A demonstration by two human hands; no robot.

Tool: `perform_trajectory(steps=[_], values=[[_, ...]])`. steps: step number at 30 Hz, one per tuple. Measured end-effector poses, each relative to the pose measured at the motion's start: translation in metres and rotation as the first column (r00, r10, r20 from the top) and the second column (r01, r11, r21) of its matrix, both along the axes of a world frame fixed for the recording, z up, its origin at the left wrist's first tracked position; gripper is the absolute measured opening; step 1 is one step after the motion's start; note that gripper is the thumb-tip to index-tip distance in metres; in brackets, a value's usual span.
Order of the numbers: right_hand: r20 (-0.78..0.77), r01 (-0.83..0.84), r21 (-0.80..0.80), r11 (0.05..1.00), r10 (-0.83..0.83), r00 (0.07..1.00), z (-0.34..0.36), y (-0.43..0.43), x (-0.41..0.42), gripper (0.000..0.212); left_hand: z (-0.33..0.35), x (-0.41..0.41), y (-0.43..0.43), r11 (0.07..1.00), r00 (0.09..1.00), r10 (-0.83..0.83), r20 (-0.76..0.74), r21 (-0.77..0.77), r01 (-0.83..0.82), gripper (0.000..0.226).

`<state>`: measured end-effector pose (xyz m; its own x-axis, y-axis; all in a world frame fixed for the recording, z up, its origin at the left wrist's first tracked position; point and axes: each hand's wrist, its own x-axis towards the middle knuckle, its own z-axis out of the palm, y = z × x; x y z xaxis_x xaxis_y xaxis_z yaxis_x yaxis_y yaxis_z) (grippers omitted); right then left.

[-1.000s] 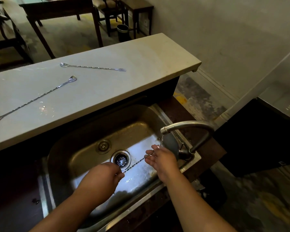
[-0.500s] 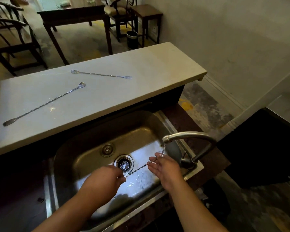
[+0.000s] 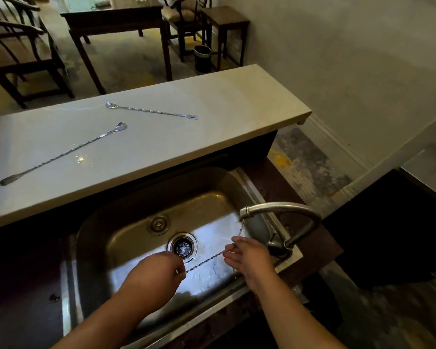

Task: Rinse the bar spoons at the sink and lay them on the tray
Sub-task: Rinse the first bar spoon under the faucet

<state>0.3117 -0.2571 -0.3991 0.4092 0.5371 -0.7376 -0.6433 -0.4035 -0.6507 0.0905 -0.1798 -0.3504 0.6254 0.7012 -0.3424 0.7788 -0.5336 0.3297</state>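
On the left of the pale stone surface (image 3: pixel 212 117) lies a long twisted steel bar spoon with a flat end (image 3: pixel 63 153), its bowl pointing toward the far right and its flat end near the left edge. Just beyond it and apart from it lies a twisted steel bar spoon with a small fork end (image 3: pixel 151 112), bowl to the left and fork to the right.

Below the surface sits the stainless steel sink (image 3: pixel 136 222), wet on its floor, with a round drain (image 3: pixel 183 246) near the middle. Over the basin the left hand (image 3: pixel 154 275) has its grip closed, fingers curled down round the near end of a third twisted bar spoon (image 3: pixel 204 260). This spoon hangs above the basin floor, slanting up to the right, just in front of the drain.

Its other end runs in between the thumb and the fingers of the right hand (image 3: pixel 249 255). Those fingers look fairly straight, and I cannot tell whether that grip pinches the spoon. A thin stream of water (image 3: pixel 241 229) falls onto the right hand from the curved grey metal faucet (image 3: pixel 282 206), which arches in from the right rim.
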Motion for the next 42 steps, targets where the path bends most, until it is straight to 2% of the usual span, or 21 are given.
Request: perform_trajectory(steps=[7, 14, 28, 30, 31, 33, 34, 37, 39, 42], values=[[0.086, 0.061, 0.033, 0.998, -0.064, 0.994, 0.005, 0.002, 0.01, 0.011, 0.0, 0.005, 0.004, 0.999, 0.998, -0.046, 0.034, 0.002, 0.046, 0.017], [0.121, -0.041, 0.019, 0.999, 0.038, 0.992, 0.008, 0.003, 0.007, 0.009, -0.004, -0.001, 0.008, 0.999, 0.997, -0.044, 0.061, 0.003, 0.044, 0.017], [0.186, -0.019, -0.049, 0.999, 0.028, 0.982, 0.009, 0.008, 0.005, 0.011, -0.023, -0.004, 0.004, 0.999, 0.997, 0.012, 0.071, -0.045, -0.008, 0.015], [0.302, -0.07, -0.125, 0.99, 0.105, 0.947, 0.008, 0.011, 0.005, 0.021, -0.03, -0.008, 0.004, 0.998, 0.997, 0.035, 0.064, -0.058, -0.031, 0.014], [0.425, -0.14, -0.205, 0.969, 0.217, 0.879, 0.01, 0.013, 0.004, 0.025, -0.034, -0.011, 0.004, 0.997, 0.997, 0.053, 0.057, -0.061, -0.05, 0.014], [0.647, -0.263, -0.35, 0.899, 0.435, 0.626, 0.022, 0.024, -0.007, 0.025, -0.046, -0.022, 0.006, 0.991, 0.993, 0.115, 0.031, -0.065, -0.113, 0.015], [0.725, -0.312, -0.356, 0.881, 0.471, 0.503, 0.031, 0.032, -0.015, 0.024, -0.053, -0.03, 0.008, 0.985, 0.987, 0.161, 0.014, -0.067, -0.16, 0.017], [0.919, -0.458, -0.226, 0.86, 0.344, 0.191, 0.061, 0.066, -0.041, 0.033, -0.079, -0.057, 0.018, 0.947, 0.949, 0.311, -0.051, -0.071, -0.314, 0.021], [0.972, -0.53, -0.18, 0.829, 0.232, 0.032, 0.081, 0.093, -0.056, 0.041, -0.097, -0.072, 0.025, 0.898, 0.898, 0.426, -0.106, -0.075, -0.435, 0.022], [0.975, -0.613, -0.222, 0.758, 0.156, -0.159, 0.106, 0.128, -0.072, 0.05, -0.125, -0.085, 0.035, 0.788, 0.793, 0.587, -0.159, -0.111, -0.606, 0.021]])
